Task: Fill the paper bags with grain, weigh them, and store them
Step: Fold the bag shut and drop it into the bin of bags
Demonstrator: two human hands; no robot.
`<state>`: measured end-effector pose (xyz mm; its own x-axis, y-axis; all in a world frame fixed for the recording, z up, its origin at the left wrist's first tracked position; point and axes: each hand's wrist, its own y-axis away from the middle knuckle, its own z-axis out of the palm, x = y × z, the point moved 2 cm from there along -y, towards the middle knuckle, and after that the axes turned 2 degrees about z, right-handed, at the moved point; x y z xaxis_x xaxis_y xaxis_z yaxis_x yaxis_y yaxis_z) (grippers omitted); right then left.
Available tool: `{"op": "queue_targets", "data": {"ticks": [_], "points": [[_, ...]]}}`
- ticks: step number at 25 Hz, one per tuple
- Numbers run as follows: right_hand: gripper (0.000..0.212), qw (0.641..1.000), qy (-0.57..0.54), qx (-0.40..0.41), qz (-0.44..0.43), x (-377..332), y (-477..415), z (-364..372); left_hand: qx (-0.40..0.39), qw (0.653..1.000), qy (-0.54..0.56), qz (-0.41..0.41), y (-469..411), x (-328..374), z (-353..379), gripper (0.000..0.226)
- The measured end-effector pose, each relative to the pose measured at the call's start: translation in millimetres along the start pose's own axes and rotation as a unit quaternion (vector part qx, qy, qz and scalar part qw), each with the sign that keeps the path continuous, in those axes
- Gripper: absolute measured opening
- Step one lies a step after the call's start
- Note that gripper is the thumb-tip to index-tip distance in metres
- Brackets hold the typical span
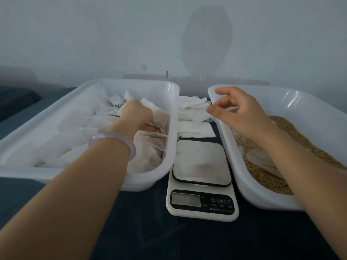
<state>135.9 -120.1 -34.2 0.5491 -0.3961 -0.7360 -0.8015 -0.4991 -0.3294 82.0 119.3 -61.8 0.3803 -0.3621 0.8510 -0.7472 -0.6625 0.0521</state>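
My left hand (pixel 136 114) is inside the left white tray (pixel 170 102) and grips a filled white paper bag (pixel 159 117) near the tray's right wall. Several other filled bags (pixel 75 132) lie in that tray. My right hand (pixel 237 111) hovers over the near-left rim of the right white tray (pixel 221 124), its fingers loosely curled and holding nothing. Brown grain (pixel 266 177) fills that tray, with a pale scoop (pixel 261 158) lying in it. A digital kitchen scale (pixel 201 162) stands between the trays, its platform bare.
A pile of flat, unfilled white paper bags (pixel 193 117) lies behind the scale, between the trays. Everything rests on a dark blue surface (pixel 169 237). A pale wall rises close behind the trays.
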Motion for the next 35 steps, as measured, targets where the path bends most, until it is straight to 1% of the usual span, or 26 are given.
{"op": "queue_targets", "data": {"ticks": [2, 4, 5, 7, 8, 11, 12, 13, 14, 16, 17, 18, 19, 20, 21, 23, 24, 26, 27, 28, 30, 31, 33, 35], "points": [[0.072, 1.0, 0.004, -0.004, 0.004, 2.0, -0.5, 0.6, 0.032, 0.999, -0.041, 0.013, 0.6, -1.5, -2.7, 0.021], [0.06, 1.0, 0.011, -0.004, 0.003, 4.7, -1.5, 1.1, 0.073, 0.993, -0.091, 0.035, 4.5, 0.5, -9.6, 0.007], [0.053, 1.0, 0.015, -0.004, 0.002, 5.5, -2.0, 1.4, 0.078, 0.992, -0.09, 0.033, 6.4, 1.7, -13.7, 0.009], [0.044, 1.0, 0.013, -0.002, 0.003, 7.2, -2.5, 1.5, 0.073, 0.994, -0.073, 0.018, 9.2, 3.0, -18.6, 0.013], [0.041, 1.0, 0.011, -0.001, 0.003, 7.6, -2.8, 1.6, 0.063, 0.994, -0.09, 0.011, 11.0, 2.5, -19.7, 0.015], [0.036, 1.0, 0.018, 0.0, 0.002, 9.5, -2.8, 2.7, -0.006, 0.983, -0.186, -0.004, 16.8, -1.0, -15.1, 0.022], [0.035, 1.0, 0.021, 0.0, 0.003, 10.3, -2.9, 2.6, -0.018, 0.979, -0.201, 0.0, 16.9, -1.7, -14.0, 0.018], [0.034, 1.0, 0.023, -0.002, 0.004, 10.9, -3.1, 2.4, -0.008, 0.978, -0.209, 0.011, 15.9, -2.4, -13.8, 0.017], [0.033, 1.0, 0.024, -0.002, 0.006, 11.7, -2.9, 2.5, 0.03, 0.974, -0.225, 0.026, 13.7, -2.1, -15.9, 0.023], [0.032, 1.0, 0.022, 0.003, 0.008, 11.5, -1.7, 2.6, 0.139, 0.954, -0.255, 0.068, 14.8, 3.7, -23.0, 0.028], [0.032, 1.0, 0.026, 0.009, 0.007, 10.2, -1.3, 2.2, 0.172, 0.948, -0.245, 0.107, 15.2, 8.4, -23.0, 0.028], [0.031, 0.999, 0.045, 0.012, 0.007, 8.1, -1.7, 2.6, 0.175, 0.948, -0.21, 0.162, 15.5, 13.9, -20.2, 0.028], [0.032, 0.997, 0.078, 0.006, 0.001, 5.9, -4.1, 4.2, 0.146, 0.949, -0.165, 0.224, 18.6, 19.7, -14.7, 0.026], [0.032, 0.991, 0.13, -0.016, -0.007, 2.4, -9.4, 7.3, 0.097, 0.946, -0.126, 0.284, 23.1, 24.4, -6.8, 0.023], [0.03, 0.98, 0.193, -0.046, -0.012, -2.0, -16.9, 12.7, 0.044, 0.936, -0.113, 0.332, 29.1, 28.6, 2.7, 0.019], [0.021, 0.955, 0.274, -0.111, 0.016, -11.0, -38.6, 29.8, -0.045, 0.912, -0.144, 0.381, 36.4, 32.9, 21.9, 0.015], [0.021, 0.944, 0.293, -0.149, 0.042, -11.9, -50.3, 42.7, -0.067, 0.903, -0.171, 0.389, 38.0, 32.1, 29.7, 0.017], [0.026, 0.904, 0.348, -0.236, 0.075, -5.8, -70.8, 72.1, -0.057, 0.898, -0.2, 0.388, 37.1, 29.3, 37.4, 0.022], [0.03, 0.885, 0.372, -0.266, 0.084, 1.4, -78.5, 85.2, -0.04, 0.901, -0.195, 0.385, 36.9, 28.1, 36.9, 0.021], [0.032, 0.877, 0.381, -0.279, 0.089, 11.6, -85.0, 96.8, -0.029, 0.906, -0.178, 0.384, 37.0, 27.2, 35.9, 0.019], [0.034, 0.886, 0.355, -0.278, 0.103, 31.3, -89.8, 114.0, -0.027, 0.91, -0.147, 0.387, 38.1, 25.9, 34.5, 0.015], [0.034, 0.892, 0.354, -0.261, 0.102, 39.4, -89.9, 120.9, -0.031, 0.909, -0.143, 0.39, 38.8, 24.9, 35.0, 0.014], [0.032, 0.897, 0.385, -0.192, 0.103, 53.9, -90.3, 130.2, -0.034, 0.905, -0.139, 0.4, 35.8, 22.4, 37.0, 0.013], [0.029, 0.892, 0.418, -0.141, 0.101, 57.8, -89.4, 130.0, -0.04, 0.906, -0.128, 0.401, 33.0, 21.9, 38.5, 0.013]]}}
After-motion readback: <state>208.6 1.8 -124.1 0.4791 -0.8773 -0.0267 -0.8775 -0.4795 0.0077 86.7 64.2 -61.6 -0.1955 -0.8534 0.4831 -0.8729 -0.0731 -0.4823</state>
